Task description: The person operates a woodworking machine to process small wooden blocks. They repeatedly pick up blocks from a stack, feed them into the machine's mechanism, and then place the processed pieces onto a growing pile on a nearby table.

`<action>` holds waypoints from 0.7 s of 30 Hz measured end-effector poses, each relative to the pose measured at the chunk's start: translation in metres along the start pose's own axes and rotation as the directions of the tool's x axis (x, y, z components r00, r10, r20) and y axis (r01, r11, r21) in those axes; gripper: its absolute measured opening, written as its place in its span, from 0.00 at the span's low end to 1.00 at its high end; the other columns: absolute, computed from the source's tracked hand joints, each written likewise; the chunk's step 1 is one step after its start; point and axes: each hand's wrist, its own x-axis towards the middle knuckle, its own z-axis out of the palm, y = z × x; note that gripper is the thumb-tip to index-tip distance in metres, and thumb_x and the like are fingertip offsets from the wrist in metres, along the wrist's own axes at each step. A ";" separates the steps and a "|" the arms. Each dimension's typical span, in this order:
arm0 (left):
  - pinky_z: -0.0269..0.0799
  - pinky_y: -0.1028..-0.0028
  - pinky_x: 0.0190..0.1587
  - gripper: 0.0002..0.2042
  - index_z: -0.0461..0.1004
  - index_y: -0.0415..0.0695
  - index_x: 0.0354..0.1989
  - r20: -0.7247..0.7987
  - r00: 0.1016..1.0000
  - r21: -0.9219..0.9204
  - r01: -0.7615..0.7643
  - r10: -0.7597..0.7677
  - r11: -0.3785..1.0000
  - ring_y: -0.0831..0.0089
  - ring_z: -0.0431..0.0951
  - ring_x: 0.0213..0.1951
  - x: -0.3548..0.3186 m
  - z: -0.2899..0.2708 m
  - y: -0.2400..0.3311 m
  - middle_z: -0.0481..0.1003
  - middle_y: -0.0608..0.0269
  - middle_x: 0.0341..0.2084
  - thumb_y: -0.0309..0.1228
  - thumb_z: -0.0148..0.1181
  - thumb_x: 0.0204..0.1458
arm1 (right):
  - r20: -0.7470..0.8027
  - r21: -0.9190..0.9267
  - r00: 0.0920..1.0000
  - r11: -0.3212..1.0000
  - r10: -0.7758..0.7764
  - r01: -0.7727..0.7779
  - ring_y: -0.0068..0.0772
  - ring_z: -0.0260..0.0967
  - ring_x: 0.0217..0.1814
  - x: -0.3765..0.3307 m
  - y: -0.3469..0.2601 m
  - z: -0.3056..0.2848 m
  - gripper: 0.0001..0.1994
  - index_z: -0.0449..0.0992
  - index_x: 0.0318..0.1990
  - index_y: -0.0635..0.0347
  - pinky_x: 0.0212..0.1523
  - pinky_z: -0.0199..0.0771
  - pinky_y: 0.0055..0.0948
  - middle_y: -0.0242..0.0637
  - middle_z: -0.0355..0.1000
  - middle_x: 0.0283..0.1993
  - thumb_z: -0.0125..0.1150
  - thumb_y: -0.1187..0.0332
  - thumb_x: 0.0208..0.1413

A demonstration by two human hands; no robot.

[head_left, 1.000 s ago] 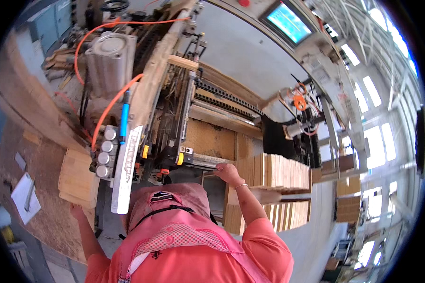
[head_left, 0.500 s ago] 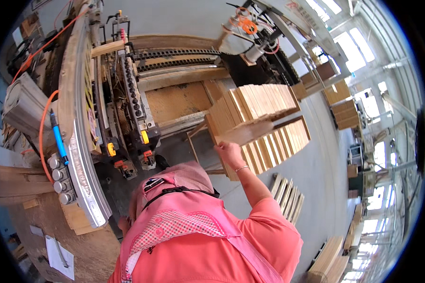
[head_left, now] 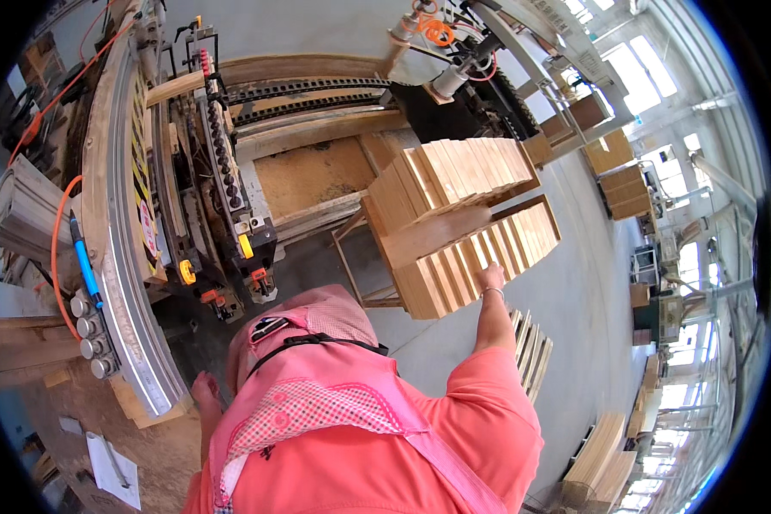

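Right hand [head_left: 491, 276] is stretched up onto the lower row of upright wooden boards [head_left: 480, 261], fingers laid flat, nothing clasped. Left hand [head_left: 204, 392] is kept low, far from that stack, grip unclear.

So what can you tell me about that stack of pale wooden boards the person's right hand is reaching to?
The stack of pale wooden boards holds flat, light-coloured panels standing on edge in close rows, in two tiers with a board laid flat between them. It sits on a low frame beside the woodworking machine. The right hand rests on the lower tier's near edge.
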 end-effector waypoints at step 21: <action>0.71 0.72 0.28 0.14 0.71 0.45 0.44 -0.141 0.990 0.085 -0.013 0.025 0.996 0.70 0.75 0.27 -0.050 0.030 -0.012 0.74 0.63 0.30 0.26 0.52 0.46 | -0.042 -0.294 0.987 0.946 -0.158 0.139 0.47 0.65 0.51 -0.002 0.018 0.005 0.24 0.70 0.42 0.63 0.52 0.67 0.39 0.48 0.68 0.46 0.66 0.60 0.36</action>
